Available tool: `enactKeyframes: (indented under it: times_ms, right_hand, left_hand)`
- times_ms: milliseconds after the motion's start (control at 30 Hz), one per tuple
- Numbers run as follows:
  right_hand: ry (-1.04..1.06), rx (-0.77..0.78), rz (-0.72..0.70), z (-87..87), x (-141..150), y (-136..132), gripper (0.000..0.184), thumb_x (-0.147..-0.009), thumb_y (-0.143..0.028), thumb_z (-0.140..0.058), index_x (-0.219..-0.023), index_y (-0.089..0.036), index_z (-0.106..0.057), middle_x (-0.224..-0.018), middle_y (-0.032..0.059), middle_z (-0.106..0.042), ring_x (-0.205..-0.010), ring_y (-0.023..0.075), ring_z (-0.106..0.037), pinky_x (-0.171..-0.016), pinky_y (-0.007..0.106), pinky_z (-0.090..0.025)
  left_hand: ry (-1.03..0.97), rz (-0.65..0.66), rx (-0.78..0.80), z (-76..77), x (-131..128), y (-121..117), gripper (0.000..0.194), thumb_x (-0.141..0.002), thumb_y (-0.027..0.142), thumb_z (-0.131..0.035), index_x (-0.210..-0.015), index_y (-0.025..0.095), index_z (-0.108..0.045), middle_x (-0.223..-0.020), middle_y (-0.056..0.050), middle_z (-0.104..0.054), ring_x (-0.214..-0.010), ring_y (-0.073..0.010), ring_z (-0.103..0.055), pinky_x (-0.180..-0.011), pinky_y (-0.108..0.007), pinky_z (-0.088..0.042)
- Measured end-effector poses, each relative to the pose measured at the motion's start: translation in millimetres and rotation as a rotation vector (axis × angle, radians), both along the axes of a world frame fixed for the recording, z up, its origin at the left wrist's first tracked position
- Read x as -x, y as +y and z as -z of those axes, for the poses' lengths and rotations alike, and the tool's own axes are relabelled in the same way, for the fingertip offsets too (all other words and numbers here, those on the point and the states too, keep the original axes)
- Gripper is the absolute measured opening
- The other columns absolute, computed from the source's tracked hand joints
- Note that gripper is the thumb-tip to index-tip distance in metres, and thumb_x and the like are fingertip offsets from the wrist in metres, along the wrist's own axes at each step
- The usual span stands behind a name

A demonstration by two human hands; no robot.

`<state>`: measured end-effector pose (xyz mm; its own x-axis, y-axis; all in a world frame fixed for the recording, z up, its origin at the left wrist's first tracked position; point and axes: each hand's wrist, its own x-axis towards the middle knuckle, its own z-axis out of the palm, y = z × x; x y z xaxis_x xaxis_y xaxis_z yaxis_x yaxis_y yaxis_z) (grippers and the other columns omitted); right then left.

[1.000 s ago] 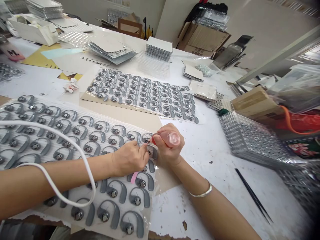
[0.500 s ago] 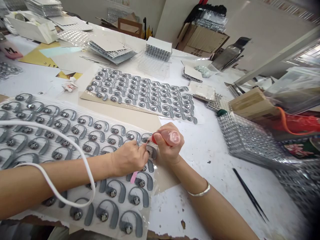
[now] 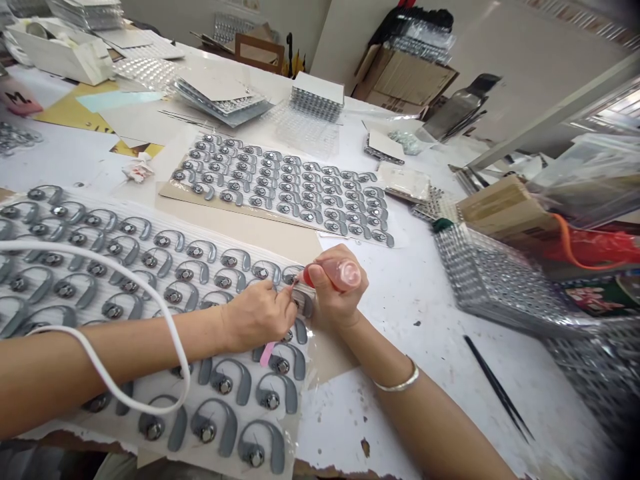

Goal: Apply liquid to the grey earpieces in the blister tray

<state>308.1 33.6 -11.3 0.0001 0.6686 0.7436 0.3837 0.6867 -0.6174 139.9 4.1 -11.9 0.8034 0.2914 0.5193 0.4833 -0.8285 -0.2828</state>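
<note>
Clear pink-tinted squeeze bottle (image 3: 343,274), red-nozzled, clenched in right hand (image 3: 336,293); nozzle at grey ear-hook piece (image 3: 303,305), on plastic-covered tray (image 3: 305,400). Left hand (image 3: 257,317): fingertips (image 3: 289,300) pinched beside nozzle; hold cannot be told.

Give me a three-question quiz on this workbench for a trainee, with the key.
1. Which hand grips the translucent pink bottle with the red tip?
2. True or false: the long black tweezers lie on the white table to the right of the hands.
3. What crosses the left forearm: A) a white cable, B) an orange cord, C) a pink strip?

Key: 1. The right hand. 2. True. 3. A.
</note>
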Motion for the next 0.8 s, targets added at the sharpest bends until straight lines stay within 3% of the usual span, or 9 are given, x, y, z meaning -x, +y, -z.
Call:
enactKeyframes:
  times_ms: [400, 800]
  right_hand:
    - [0.004, 0.046, 0.012, 1.8, -1.1, 0.6, 0.013, -0.078, -0.026, -0.064, -0.070, -0.020, -0.055, -0.064, 0.0008, -0.057, -0.060, 0.0152, -0.057, -0.058, 0.034, -0.049]
    - [0.003, -0.006, 0.025, 4.6, -3.1, 1.7, 0.010, -0.075, -0.021, -0.066, -0.075, -0.020, -0.057, -0.065, 0.0002, -0.057, -0.061, 0.0147, -0.054, -0.058, 0.033, -0.048]
  left_hand:
    - [-0.008, 0.004, -0.009, 0.7, 0.6, 0.4, 0.020, -0.087, 0.002, -0.040, -0.075, 0.009, -0.054, -0.081, -0.017, -0.069, -0.048, -0.0148, -0.057, -0.046, -0.028, -0.043]
    - [-0.028, 0.003, 0.009, 1.3, 1.8, 0.7, 0.017, -0.087, 0.003, -0.041, -0.077, 0.009, -0.054, -0.085, -0.018, -0.070, -0.048, -0.0151, -0.058, -0.047, -0.029, -0.044]
